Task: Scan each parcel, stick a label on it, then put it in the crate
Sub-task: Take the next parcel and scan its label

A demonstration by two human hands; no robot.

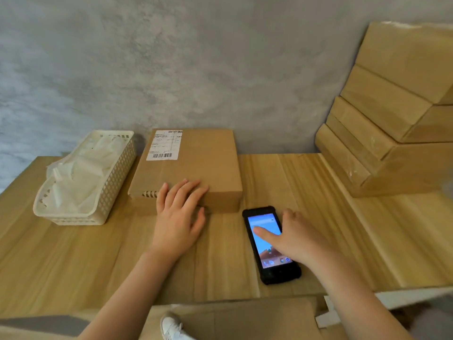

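A flat brown cardboard parcel (pixel 196 165) lies on the wooden table (pixel 73 253) against the wall, with a white barcode label (pixel 164 145) on its far left corner. My left hand (pixel 180 217) rests flat on the parcel's near edge, fingers spread. To the right, a black handheld scanner (pixel 270 244) with a lit screen lies on the table. My right hand (pixel 291 238) is over it, thumb on the screen and fingers at its right side.
A white perforated basket (pixel 117 177) holding white paper backings stands left of the parcel. Several brown parcels (pixel 392 119) are stacked at the right against the wall. A cardboard box (pixel 245 320) and a white shoe (pixel 171 327) sit below the table's front edge.
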